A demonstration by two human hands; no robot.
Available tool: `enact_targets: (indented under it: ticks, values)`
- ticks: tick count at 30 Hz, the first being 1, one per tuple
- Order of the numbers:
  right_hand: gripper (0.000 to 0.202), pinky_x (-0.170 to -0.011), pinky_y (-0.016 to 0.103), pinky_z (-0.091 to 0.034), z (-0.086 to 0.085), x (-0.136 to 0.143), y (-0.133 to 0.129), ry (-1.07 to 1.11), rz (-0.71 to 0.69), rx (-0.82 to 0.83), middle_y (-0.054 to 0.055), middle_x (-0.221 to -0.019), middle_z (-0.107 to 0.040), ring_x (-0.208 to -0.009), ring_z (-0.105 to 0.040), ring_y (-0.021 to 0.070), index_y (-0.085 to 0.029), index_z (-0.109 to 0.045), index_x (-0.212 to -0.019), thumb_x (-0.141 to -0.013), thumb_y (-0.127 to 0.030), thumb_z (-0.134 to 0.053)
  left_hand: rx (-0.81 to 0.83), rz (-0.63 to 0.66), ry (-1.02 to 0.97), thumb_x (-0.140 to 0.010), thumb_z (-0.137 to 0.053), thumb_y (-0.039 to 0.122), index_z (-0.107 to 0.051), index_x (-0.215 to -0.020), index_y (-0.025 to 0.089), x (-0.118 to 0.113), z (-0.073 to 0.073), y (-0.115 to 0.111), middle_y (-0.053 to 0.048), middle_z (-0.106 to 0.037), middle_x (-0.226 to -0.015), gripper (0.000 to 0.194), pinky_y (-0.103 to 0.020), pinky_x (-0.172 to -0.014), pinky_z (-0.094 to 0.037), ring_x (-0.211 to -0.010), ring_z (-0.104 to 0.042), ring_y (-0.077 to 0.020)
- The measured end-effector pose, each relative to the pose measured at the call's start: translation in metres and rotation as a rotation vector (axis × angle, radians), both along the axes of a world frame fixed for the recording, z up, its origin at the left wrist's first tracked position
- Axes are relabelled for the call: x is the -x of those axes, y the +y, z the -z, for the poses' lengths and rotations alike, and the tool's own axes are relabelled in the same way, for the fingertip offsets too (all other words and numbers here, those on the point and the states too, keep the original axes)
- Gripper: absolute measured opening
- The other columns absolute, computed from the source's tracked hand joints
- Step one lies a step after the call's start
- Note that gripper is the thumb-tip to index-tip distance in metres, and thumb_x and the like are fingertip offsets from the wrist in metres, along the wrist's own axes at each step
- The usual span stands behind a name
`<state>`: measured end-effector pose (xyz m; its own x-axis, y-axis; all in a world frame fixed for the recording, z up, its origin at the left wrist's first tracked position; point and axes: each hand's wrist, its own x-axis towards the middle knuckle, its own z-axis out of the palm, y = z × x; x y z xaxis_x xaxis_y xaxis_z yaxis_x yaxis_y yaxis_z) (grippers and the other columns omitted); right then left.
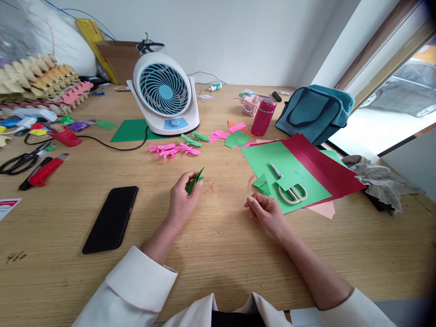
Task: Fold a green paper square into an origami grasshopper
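Note:
A small folded green paper (191, 185) is pinched between the thumb and fingers of my left hand (183, 197), above the middle of the wooden table. My right hand (267, 212) is closed with its fingers curled, near the lower left edge of a large green sheet (264, 156); whether it holds anything small I cannot tell. Just beyond it lies another folded green piece (262, 185). White-handled scissors (293, 194) rest on the green sheet, partly covered by a small green paper square (287, 181). Dark red sheets (320, 165) lie beside and partly under the green one.
A black phone (111, 219) lies left of my left forearm. Pink folded pieces (173, 151) sit before a white fan (165, 93). A red bottle (264, 117) and teal bag (315, 113) stand at the back right. A red cutter (48, 170) and black scissors (22, 161) are far left.

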<state>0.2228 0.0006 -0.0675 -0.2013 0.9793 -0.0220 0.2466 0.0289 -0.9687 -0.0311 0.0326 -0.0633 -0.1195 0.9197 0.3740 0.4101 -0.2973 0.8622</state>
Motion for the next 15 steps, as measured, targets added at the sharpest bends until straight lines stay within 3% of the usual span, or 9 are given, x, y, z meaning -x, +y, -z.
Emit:
enact_targets:
  ticks: [4, 7, 11, 15]
  values:
    - [0.039, -0.051, 0.025, -0.029, 0.002, 0.006, -0.004, 0.047, -0.055, -0.034, -0.002, -0.059, -0.05, -0.053, -0.039, 0.0101, -0.018, -0.058, -0.077, -0.093, -0.053, -0.054, 0.106, 0.168, -0.555, -0.084, -0.07, 0.04, -0.064, -0.108, 0.021, -0.013, -0.015, -0.011, -0.004, -0.068, -0.106, 0.032, -0.026, -0.085, -0.05, -0.099, -0.064, -0.0175]
    - [0.03, -0.057, 0.025, -0.035, 0.002, 0.012, -0.004, 0.183, -0.078, -0.029, -0.001, -0.074, -0.054, -0.063, -0.044, 0.0119, -0.019, -0.06, -0.094, -0.092, -0.049, -0.058, 0.291, 0.292, -0.876, -0.079, -0.076, 0.042, -0.064, -0.113, 0.022, -0.028, -0.02, -0.02, -0.004, -0.069, -0.104, 0.041, -0.03, -0.087, -0.051, -0.099, -0.065, -0.0187]
    - [0.036, -0.06, 0.026, -0.038, 0.001, 0.018, -0.006, 0.231, -0.102, 0.001, 0.003, -0.094, -0.056, -0.07, -0.046, 0.0132, -0.021, -0.059, -0.108, -0.089, -0.051, -0.063, 0.462, 0.404, -1.016, -0.081, -0.076, 0.036, -0.069, -0.107, 0.018, -0.047, -0.017, -0.032, -0.004, -0.07, -0.095, 0.032, -0.027, -0.088, -0.051, -0.094, -0.064, -0.015]
    - [0.043, -0.056, 0.026, -0.033, 0.002, 0.019, -0.008, 0.145, -0.045, -0.01, 0.0, -0.086, -0.047, -0.063, -0.039, 0.0115, -0.022, -0.057, -0.117, -0.085, -0.05, -0.067, 0.506, 0.412, -1.074, -0.079, -0.078, 0.032, -0.072, -0.098, 0.016, -0.055, -0.012, -0.037, -0.004, -0.07, -0.091, 0.026, -0.026, -0.086, -0.051, -0.092, -0.065, -0.0144]
